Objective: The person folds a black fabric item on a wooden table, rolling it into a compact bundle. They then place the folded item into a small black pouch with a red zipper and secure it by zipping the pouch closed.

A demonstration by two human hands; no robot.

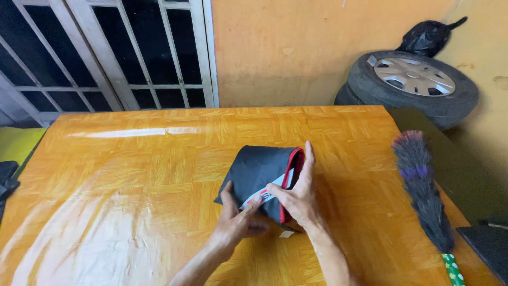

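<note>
Cloth, black with a red-trimmed edge and a white printed strip, lies folded into a compact bundle a little right of the middle of the table. The fold looks well advanced: the fabric is already doubled into a thick, roughly square packet, its red edge turned toward the right side.

The left hand grips the near corner of the bundle, thumb on top and fingers curled in on the white strip, so it is closed on the fabric. The right hand lies flat and long against the red-trimmed side, fingers straight and together, pressing the edge rather than pinching it. The two hands touch near the front corner of the packet.

The step in hand, as I judge it, is squaring and flattening the folded packet. Any further fold would call for keeping the near corner pinned while the layers are held aligned, since slick fabric of this kind is likely to slide and spring open on the glossy tabletop.

A small pale scrap lies on the wood just beside the right wrist. Well to the right a feather duster with dark plumes and a green spotted handle rests along the table's edge. Beyond the table, a car tyre with a silver hubcap leans by the orange wall, a black plastic bag on top of it, and a white window grille stands at the left.
</note>
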